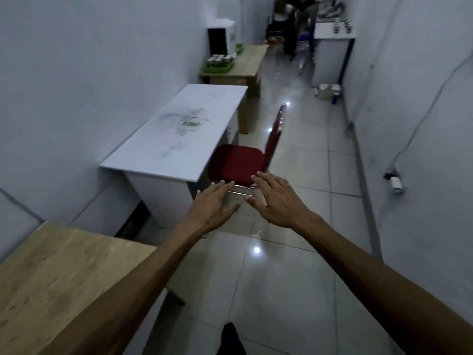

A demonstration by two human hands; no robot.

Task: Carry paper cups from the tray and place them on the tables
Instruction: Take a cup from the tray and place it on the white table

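Paper cups [219, 59] stand upright, clustered in green tray [217, 67] on far wooden counter [247, 63] by left wall. Well short of it, left hand [214, 204] and right hand [275, 198] reach forward, palms down, fingers straight and spread, holding nothing. Between: white counter [179, 131], red chair [238, 162]. Tiled floor [294, 265] below.

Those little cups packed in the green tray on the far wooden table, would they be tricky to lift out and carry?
Probably light: the cups look small. They stand crowded in the green tray, so pulling one out may nudge its neighbours over. If they are paper, a hard squeeze would likely crush them. Both the left hand and right hand are empty and open.
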